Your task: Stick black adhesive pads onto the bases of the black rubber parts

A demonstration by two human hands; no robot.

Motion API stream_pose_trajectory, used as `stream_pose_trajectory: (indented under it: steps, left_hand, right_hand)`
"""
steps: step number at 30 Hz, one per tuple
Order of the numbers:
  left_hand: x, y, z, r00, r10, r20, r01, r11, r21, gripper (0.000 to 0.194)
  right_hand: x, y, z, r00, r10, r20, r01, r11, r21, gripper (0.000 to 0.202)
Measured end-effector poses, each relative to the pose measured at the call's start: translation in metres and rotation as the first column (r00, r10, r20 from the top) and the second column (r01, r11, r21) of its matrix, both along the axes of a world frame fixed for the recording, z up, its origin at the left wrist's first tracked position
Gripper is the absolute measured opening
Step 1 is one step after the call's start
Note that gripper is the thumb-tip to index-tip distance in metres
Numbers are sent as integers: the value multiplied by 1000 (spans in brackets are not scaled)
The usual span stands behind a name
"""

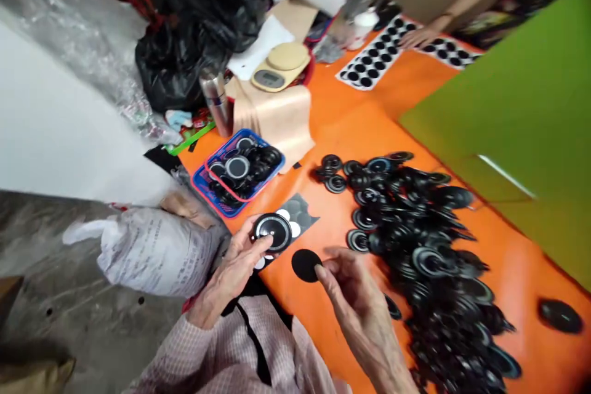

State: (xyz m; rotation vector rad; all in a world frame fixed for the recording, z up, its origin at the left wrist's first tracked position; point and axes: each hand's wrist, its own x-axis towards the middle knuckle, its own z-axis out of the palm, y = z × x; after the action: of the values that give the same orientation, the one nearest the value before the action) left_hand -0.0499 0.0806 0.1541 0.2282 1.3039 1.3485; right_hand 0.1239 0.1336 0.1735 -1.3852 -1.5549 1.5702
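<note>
My left hand [240,258] grips a round black plastic disc part [277,229] with a pale ring on its face, thumb lying across it. Between thumb and fingers, my right hand [353,295] pinches a flat black round sticker [305,265], held apart from the disc part, just to its lower right. Under the left hand's part lies a dark sticker sheet [300,212] with several white circles where pieces are peeled. A large heap of similar black parts [415,228] spreads over the orange table [332,221] to the right of my right hand.
Beyond my left hand stands a blue basket [202,188] of black parts. A steel flask [216,98] and a cream scale [277,68] are behind it. A green panel [521,117] borders the right. Another person's hand [422,37] touches sticker sheets [369,64] at the back.
</note>
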Motion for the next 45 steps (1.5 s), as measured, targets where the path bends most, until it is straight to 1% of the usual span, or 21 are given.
stream_pose_trajectory:
  steps: [1, 3, 5, 7, 9, 11, 13, 16, 20, 23, 27, 31, 35, 39, 45]
  left_hand:
    - [4, 4, 6, 999, -38, -17, 38, 999, 0, 30]
    - [13, 13, 18, 994, -100, -51, 100, 995, -2, 37]
    - [21, 22, 31, 987, -152, -53, 153, 988, -1, 43]
    - [29, 30, 42, 977, -211, -27, 212, 977, 14, 47]
    - [36, 37, 50, 965, -262, -15, 262, 964, 49, 49]
    - [43, 42, 56, 952, -303, -33, 305, 949, 84, 49]
    - [51, 45, 59, 937, -347, -52, 350, 931, 102, 47]
    - [64, 49, 62, 915, -402, -46, 405, 910, 92, 48]
    - [83, 54, 63, 897, -441, -32, 443, 895, 58, 55]
    - [96, 57, 63, 868, -494, -52, 496, 867, 43, 54]
    - [110, 62, 63, 819, -570, -63, 573, 818, 46, 51]
    - [120, 65, 63, 804, -590, -79, 593, 805, 31, 53]
    - [125, 68, 65, 793, -599, -112, 605, 796, 19, 54]
    - [129, 72, 67, 790, -601, -120, 605, 796, -1, 55]
    - [131, 73, 67, 796, -594, -111, 598, 802, -4, 57]
  right_hand:
    - [7, 0, 7, 1000, -20, -5, 20, 998, -52, 22]
    - [21, 0, 21, 996, -66, -66, 55, 986, -155, 24]
    - [32, 1, 32, 979, -128, -156, 95, 975, -203, 24]
    - [39, 3, 40, 958, -186, -218, 144, 970, -196, 23]
    - [43, 5, 46, 947, -236, -216, 202, 965, -169, 24]
    - [45, 8, 49, 936, -295, -193, 268, 951, -156, 25]
    - [46, 10, 49, 907, -373, -195, 347, 925, -156, 26]
    - [49, 10, 46, 845, -475, -245, 448, 880, -160, 26]
    - [59, 5, 37, 789, -550, -273, 520, 835, -178, 27]
    - [67, 0, 32, 762, -583, -283, 557, 812, -175, 25]
    - [76, -5, 32, 726, -621, -294, 594, 783, -186, 24]
    - [81, -6, 31, 694, -653, -302, 618, 756, -214, 24]
    - [84, -4, 27, 690, -667, -281, 639, 743, -196, 24]
    - [85, -2, 25, 697, -663, -273, 652, 745, -144, 24]
    - [84, -1, 22, 714, -654, -249, 648, 752, -118, 25]
